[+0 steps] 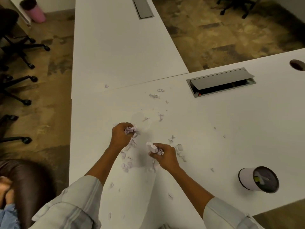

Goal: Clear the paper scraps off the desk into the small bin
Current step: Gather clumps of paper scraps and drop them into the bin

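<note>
Head view: my left hand [120, 136] has its fingers curled tight around a wad of scraps [131, 129]; my right hand [165, 156] pinches another wad [154, 148]. Loose scraps [155, 96] litter the desk [214, 121]. The bin [258, 178] sits on the desk, well right of my hands.

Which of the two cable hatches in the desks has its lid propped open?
The hatch in the near desk, up and right of the hands. Its grey lid is tilted up over a dark gap. The far hatch lies flat and closed.
</note>
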`<action>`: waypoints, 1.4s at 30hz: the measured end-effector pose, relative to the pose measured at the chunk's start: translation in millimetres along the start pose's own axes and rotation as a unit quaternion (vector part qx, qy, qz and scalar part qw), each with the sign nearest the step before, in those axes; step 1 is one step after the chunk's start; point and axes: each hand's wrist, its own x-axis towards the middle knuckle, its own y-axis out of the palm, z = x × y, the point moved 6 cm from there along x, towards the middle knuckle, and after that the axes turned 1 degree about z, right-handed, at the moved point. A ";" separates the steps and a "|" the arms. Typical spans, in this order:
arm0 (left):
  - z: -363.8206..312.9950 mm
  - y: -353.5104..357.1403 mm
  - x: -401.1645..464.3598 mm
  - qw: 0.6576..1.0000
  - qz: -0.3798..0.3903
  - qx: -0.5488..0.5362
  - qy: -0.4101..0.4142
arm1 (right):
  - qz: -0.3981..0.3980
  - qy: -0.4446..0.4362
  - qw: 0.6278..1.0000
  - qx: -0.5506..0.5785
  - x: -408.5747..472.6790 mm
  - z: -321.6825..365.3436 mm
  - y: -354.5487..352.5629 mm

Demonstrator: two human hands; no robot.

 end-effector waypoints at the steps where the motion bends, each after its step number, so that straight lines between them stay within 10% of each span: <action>1: -8.0 2.6 -3.1 1.000 0.002 -0.006 0.002 | -0.010 0.001 1.000 0.004 -2.2 1.3 -10.3; 23: -231.8 253.7 -139.6 0.952 0.236 -0.047 0.191 | -0.358 0.064 0.929 -0.062 -160.2 -92.6 -305.9; 42: -286.5 335.0 -186.1 0.922 0.304 0.033 0.236 | -0.355 0.053 0.926 -0.120 -194.3 -143.3 -345.0</action>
